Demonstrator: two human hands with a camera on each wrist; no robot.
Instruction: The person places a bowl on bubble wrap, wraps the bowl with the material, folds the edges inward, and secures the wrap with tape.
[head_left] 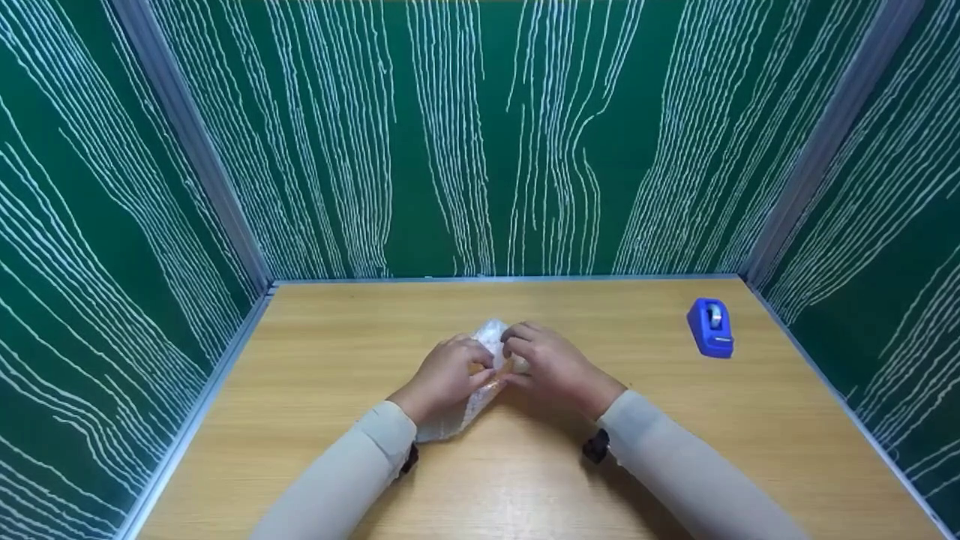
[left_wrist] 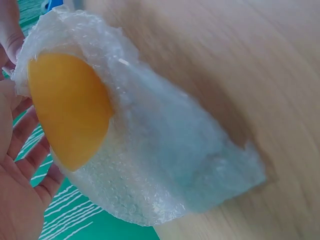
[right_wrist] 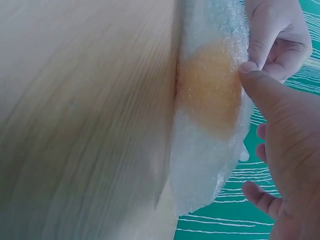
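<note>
A sheet of bubble wrap (head_left: 444,427) lies folded around a smooth orange-yellow object with a curved edge (left_wrist: 70,110). Its bare face shows at the open side in the left wrist view; through the layers it looks blurred in the right wrist view, and its kind cannot be told. My left hand (head_left: 450,371) grips the wrap's upper edge, several fingers behind the bundle. Close beside it, my right hand (head_left: 559,369) pinches the same edge, its thumb almost meeting the left one. The lower fingers of the right hand hang loosely off the wrap.
A blue tape dispenser (head_left: 710,328) with a roll in it stands toward the back right of the wooden table (head_left: 315,330). Green panels with white wavy lines (head_left: 510,150) enclose the table at the back and both sides.
</note>
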